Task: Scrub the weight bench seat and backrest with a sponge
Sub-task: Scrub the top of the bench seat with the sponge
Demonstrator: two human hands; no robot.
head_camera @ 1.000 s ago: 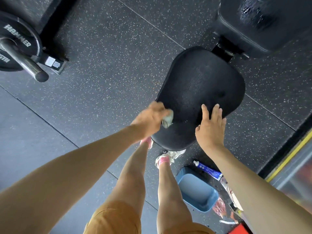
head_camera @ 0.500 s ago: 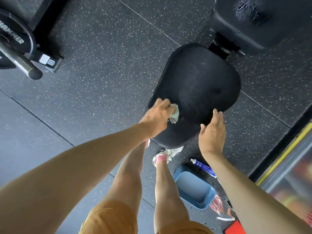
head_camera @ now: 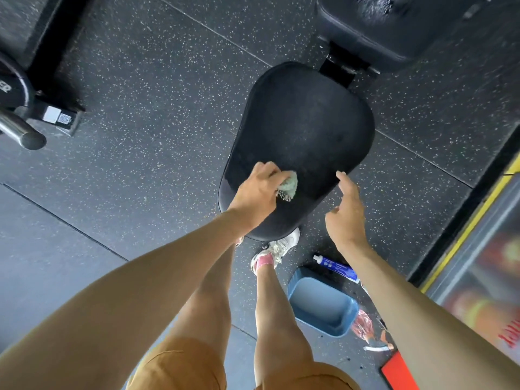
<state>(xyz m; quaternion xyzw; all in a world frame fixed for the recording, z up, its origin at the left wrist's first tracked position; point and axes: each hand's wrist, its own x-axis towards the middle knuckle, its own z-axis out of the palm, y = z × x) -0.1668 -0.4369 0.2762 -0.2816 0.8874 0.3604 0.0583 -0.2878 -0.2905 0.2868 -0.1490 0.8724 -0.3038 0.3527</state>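
Observation:
The black padded bench seat [head_camera: 304,130] fills the middle of the view. The black backrest [head_camera: 394,26] sits beyond it at the top right, with a wet patch on its top. My left hand [head_camera: 256,195] grips a pale green sponge [head_camera: 289,185] and presses it on the seat's near left part. My right hand [head_camera: 344,212] hovers just off the seat's near right edge with relaxed fingers and holds nothing.
A blue basin [head_camera: 323,304] and a blue-and-white tube [head_camera: 336,267] lie on the speckled rubber floor by my feet. A weight plate on a steel bar [head_camera: 19,130] stands at the far left. A yellow-edged strip [head_camera: 464,235] runs along the right.
My left hand has slid the sponge a little toward the middle of the seat. My right hand has lifted off the seat's right edge and pulled back.

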